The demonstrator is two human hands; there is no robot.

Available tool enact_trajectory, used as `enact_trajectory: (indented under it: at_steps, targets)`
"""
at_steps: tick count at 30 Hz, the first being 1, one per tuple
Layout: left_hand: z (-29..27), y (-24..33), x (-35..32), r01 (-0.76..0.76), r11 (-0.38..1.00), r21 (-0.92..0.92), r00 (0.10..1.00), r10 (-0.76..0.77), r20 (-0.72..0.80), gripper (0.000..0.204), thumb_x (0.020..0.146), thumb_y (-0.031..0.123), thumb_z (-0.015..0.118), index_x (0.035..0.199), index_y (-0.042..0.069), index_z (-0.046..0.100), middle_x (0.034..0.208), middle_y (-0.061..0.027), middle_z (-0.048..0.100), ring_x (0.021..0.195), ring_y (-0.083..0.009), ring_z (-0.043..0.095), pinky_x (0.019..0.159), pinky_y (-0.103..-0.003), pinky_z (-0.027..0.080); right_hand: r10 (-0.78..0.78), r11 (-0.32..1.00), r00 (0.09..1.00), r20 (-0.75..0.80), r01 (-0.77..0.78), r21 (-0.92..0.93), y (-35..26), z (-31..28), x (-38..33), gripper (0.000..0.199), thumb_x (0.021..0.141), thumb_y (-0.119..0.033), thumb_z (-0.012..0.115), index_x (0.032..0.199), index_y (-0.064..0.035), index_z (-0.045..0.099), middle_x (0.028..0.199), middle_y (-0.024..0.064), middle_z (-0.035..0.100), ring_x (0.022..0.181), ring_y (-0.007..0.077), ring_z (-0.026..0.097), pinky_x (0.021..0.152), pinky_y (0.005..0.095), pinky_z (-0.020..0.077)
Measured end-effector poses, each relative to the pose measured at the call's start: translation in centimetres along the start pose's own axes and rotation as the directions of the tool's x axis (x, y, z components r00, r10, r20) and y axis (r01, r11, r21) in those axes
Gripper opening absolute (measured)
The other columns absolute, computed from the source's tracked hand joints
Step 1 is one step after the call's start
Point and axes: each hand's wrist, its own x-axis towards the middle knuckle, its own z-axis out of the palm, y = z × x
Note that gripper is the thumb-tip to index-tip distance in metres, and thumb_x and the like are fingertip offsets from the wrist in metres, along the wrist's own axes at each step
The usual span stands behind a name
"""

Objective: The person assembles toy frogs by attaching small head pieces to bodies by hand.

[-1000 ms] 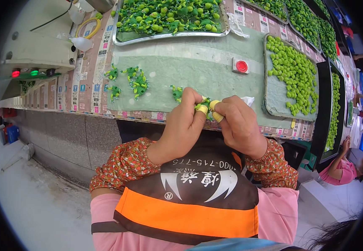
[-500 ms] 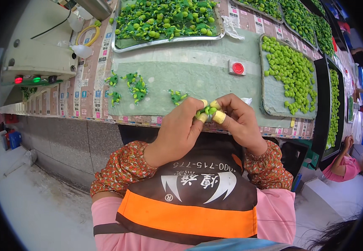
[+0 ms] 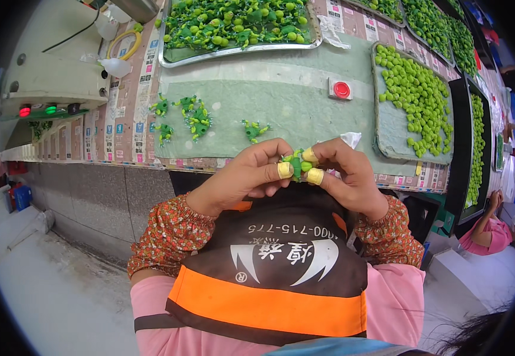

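Just past the table's near edge, both hands meet over a small green plastic figure (image 3: 295, 165) with yellow-green parts. My left hand (image 3: 248, 173) pinches its darker green side between thumb and fingers. My right hand (image 3: 352, 180), with yellow tape on thumb and fingertip, grips the rounded light-green piece (image 3: 307, 164) at the figure's other side. Fingers hide part of the figure, so I cannot tell whether the two pieces are joined. A similar loose green figure (image 3: 254, 130) lies on the green cloth beyond my left hand, and a cluster of them (image 3: 196, 118) lies farther left.
A metal-rimmed tray (image 3: 239, 52) of green figures stands at the back. On the right, another tray (image 3: 382, 127) holds round light-green pieces. A red push button (image 3: 341, 89) sits mid-table. At left is a machine (image 3: 56, 71) with lit buttons. A person in pink (image 3: 488, 234) is at far right.
Both hands have come slightly nearer to my body with the figure. My left hand has turned, showing more of its curled fingers, and more of the figure's dark green part is visible.
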Motion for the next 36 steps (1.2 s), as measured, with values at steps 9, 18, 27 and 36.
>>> enact_trajectory:
  at_steps: [9,18,27,36]
  targets:
    - [-0.7,-0.8,0.3,0.006,1.0,-0.013,0.999,-0.006,0.038,0.016,0.104,0.019,0.063,0.117,0.012,0.057,0.089,0.0012,0.065,0.065,0.0,0.052,0.047,-0.014,0.028,-0.168,0.97,0.984,0.056,0.175,-0.166,0.2,0.3,0.3,0.017,0.089,0.005,0.071,0.105,0.0023,0.065,0.09,0.0121,0.069,0.076,0.0198,0.07,0.068,0.0303,0.0559]
    - [-0.2,0.7,-0.8,-0.083,0.996,0.03,0.994,0.085,-0.072,0.021,0.105,0.026,0.063,0.119,0.013,0.056,0.09,0.0007,0.065,0.064,-0.0008,0.052,0.047,-0.014,0.03,-0.105,0.972,0.989,0.105,0.124,-0.201,-1.3,-0.1,3.4,0.017,0.091,-0.002,0.071,0.107,0.0011,0.064,0.087,0.0107,0.068,0.075,0.0207,0.07,0.068,0.0324,0.0548]
    - [-2.0,2.6,-3.6,-0.327,0.902,0.283,0.812,0.421,-0.404,0.027,0.107,0.023,0.057,0.132,0.011,0.054,0.097,0.0,0.064,0.061,-0.0015,0.05,0.049,-0.017,0.034,-0.107,0.949,0.992,-0.074,0.08,-0.304,-1.1,-3.9,17.5,0.02,0.1,-0.008,0.063,0.117,0.0008,0.06,0.091,0.0013,0.065,0.076,0.0056,0.059,0.063,0.0221,0.0485]
    - [-2.8,3.6,-3.4,0.046,0.285,0.957,0.567,0.782,-0.26,0.013,0.099,0.013,0.061,0.111,0.007,0.063,0.097,-0.0072,0.069,0.083,-0.0245,0.065,0.066,-0.034,0.05,-0.124,0.924,0.975,-0.182,0.046,-0.381,-0.2,-5.7,16.6,0.037,0.096,-0.009,0.066,0.132,-0.0019,0.06,0.098,0.0079,0.069,0.083,0.0125,0.063,0.07,0.0296,0.0518]
